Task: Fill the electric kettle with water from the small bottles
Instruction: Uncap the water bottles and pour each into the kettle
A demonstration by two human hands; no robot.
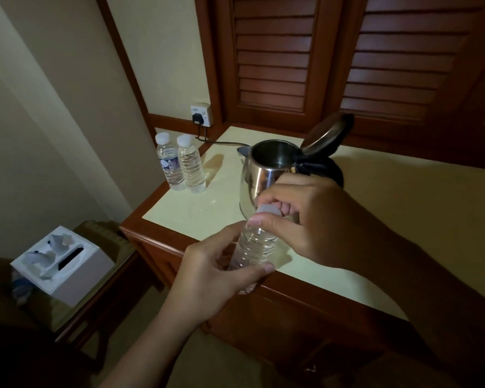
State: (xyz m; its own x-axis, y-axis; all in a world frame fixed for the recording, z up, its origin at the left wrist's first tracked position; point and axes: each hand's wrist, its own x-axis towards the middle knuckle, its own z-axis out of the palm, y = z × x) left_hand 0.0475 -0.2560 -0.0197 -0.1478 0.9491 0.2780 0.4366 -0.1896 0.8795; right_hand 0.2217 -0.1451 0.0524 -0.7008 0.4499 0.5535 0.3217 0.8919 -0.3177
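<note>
A steel electric kettle (259, 175) stands on the cream countertop (375, 214) with its lid (329, 134) flipped up and its mouth open. In front of it my left hand (216, 273) grips the body of a small clear water bottle (256, 245), held above the counter's front edge. My right hand (305, 219) curls its fingers and thumb round the bottle's white cap (269, 210). Two more small capped bottles (170, 163) (191, 166) stand side by side at the counter's far left corner.
A black cord runs from the kettle to a wall socket (201, 114) behind the bottles. Dark wooden louvred doors (333, 60) rise behind the counter. A tissue box (60, 261) sits on a lower side table at the left.
</note>
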